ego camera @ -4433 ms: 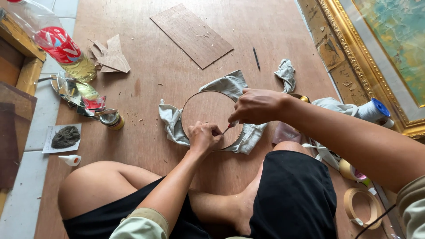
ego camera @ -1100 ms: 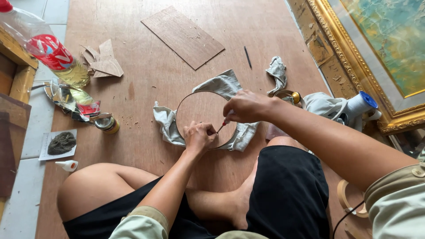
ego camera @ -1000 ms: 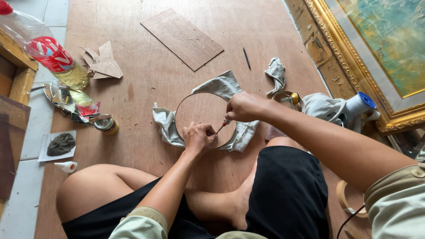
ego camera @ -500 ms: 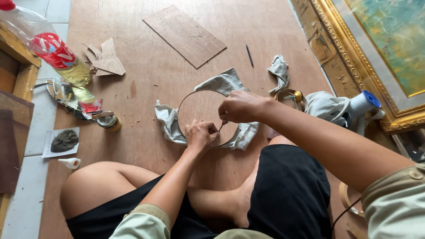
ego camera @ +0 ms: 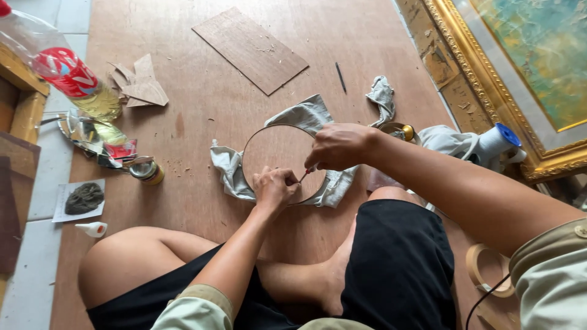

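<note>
A round wooden disc [ego camera: 278, 153] with a thin rim lies on a crumpled grey cloth [ego camera: 306, 113] on the plywood floor. My left hand [ego camera: 274, 186] is closed on the disc's near edge, pinning it down. My right hand [ego camera: 339, 146] sits just right of it, pinching a small thin tool with a reddish tip [ego camera: 304, 176] against the rim between the two hands. I sit cross-legged in black shorts behind the disc.
A thin brown board [ego camera: 251, 49] and a pencil [ego camera: 340, 76] lie beyond the disc. At left are wood scraps [ego camera: 140, 85], a plastic bottle of yellow liquid [ego camera: 67, 70], a small tin [ego camera: 147, 171], a glue tube [ego camera: 92, 228]. A gold picture frame [ego camera: 483, 67] and tape rolls [ego camera: 486, 275] stand at right.
My right hand has shifted slightly along the rim toward my left hand. The view has drifted a little. The disc and cloth stay where they were.
</note>
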